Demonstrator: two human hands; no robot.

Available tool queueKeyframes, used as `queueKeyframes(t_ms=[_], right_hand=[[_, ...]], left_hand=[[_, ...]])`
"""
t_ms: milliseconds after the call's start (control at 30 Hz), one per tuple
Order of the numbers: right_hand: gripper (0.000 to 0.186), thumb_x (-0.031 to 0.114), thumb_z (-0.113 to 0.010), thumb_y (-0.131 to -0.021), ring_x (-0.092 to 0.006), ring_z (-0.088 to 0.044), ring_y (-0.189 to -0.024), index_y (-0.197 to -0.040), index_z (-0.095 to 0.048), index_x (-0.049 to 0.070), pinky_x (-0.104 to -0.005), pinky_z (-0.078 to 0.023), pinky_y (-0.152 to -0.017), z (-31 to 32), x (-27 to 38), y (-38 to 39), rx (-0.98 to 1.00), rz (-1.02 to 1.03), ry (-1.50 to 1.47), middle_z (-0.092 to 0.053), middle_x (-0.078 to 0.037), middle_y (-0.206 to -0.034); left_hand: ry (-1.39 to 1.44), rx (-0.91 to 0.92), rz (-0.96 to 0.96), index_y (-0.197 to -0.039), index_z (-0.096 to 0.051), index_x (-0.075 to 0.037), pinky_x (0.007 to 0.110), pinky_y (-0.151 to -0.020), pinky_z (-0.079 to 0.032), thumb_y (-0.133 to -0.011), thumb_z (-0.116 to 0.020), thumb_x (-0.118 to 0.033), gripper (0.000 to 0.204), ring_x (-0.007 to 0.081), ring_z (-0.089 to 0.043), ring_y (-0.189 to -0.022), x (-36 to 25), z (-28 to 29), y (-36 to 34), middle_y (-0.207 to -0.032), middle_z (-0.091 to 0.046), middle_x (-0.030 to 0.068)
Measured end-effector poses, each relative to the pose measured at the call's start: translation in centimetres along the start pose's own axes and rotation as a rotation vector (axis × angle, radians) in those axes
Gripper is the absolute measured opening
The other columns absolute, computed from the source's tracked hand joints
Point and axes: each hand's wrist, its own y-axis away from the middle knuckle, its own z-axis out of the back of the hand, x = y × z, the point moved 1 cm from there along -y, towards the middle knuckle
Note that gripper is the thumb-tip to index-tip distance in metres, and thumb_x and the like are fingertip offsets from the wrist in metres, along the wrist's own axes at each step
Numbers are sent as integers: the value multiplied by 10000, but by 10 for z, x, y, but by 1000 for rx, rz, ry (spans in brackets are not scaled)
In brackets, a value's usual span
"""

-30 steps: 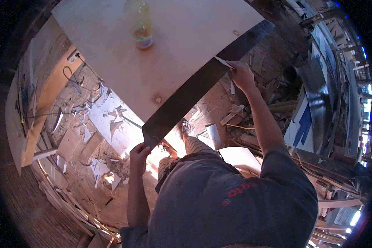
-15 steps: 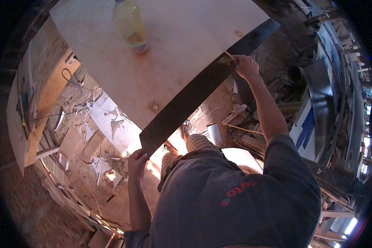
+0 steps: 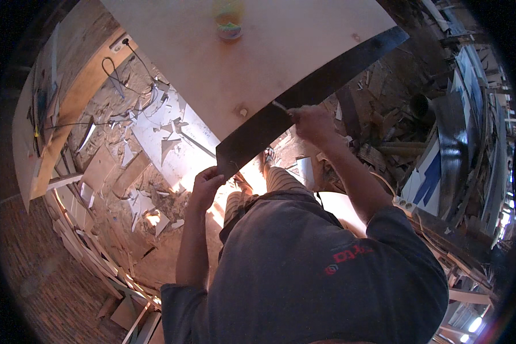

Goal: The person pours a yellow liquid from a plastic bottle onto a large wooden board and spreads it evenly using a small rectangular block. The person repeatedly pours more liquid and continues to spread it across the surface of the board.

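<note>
A long dark strip [image 3: 338,69] lies along the near edge of a pale wooden panel [image 3: 292,51]. At the strip's left end, my left hand [image 3: 205,187] pinches its corner between thumb and fingers. My right hand [image 3: 315,125] is closed around a thin, pale stick-like tool [image 3: 279,106], whose tip points left over the strip. What kind of tool this is, I cannot make out, and its lower part is hidden in my fist. A clear bottle with yellowish contents [image 3: 229,26] stands on the panel, cut off by the top of the view.
White and brown offcuts [image 3: 169,135] litter the floor on the left. Beside them is a wooden board [image 3: 77,109] with a socket and a cable [image 3: 110,71]. Scrap wood and a dark pipe [image 3: 421,106] lie to the right, near leaning sheets [image 3: 436,166].
My right hand has slid left and nearer along the strip with the tool. My left hand stays at the strip's end. The whole view has shifted, putting the bottle higher in it.
</note>
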Motion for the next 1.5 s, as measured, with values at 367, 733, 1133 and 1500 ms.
queueKeyframes(t_ms=[367, 733, 1133, 1500], right_hand=[[234, 164, -677, -865, -315, -711, -928, -1062, -796, 204, -465, -564, -787, 12, 95, 76, 111, 282, -139, -746, -74, -953], [337, 270, -718, -974, -315, -692, -1090, -1251, -681, 82, -539, -601, -888, -31, -95, 175, -235, -422, -1336, -714, -98, -1108], [662, 417, -672, -982, -453, -369, -1467, -1538, -425, 157, -689, -276, -1186, -32, -108, 73, -263, 111, -2775, -458, -179, -1537], [515, 452, -699, -894, -305, -634, -977, -1238, -615, 79, -561, -457, -977, 51, -237, -14, -618, 293, -2735, -659, -117, -1050]], left_hand=[[-131, 78, -85, -1212, -644, 96, 344, -891, -557, -903, -656, 26, 317, 213, -684, -975, 4, 6, -7, -1118, -709, 133], [21, 127, -77, -1183, -609, 99, 290, -840, -546, -916, -638, -13, 291, 176, -656, -930, -31, -4, 12, -1066, -668, 101], [311, 152, -446, -1234, -582, 84, 375, -898, -575, -827, -695, -25, 436, 250, -673, -1015, -158, -48, 92, -1120, -670, 143], [-428, -299, -1042, -1297, -572, 82, 410, -947, -575, -860, -670, -58, 469, 304, -662, -1098, -145, 32, 160, -1297, -619, 188]])
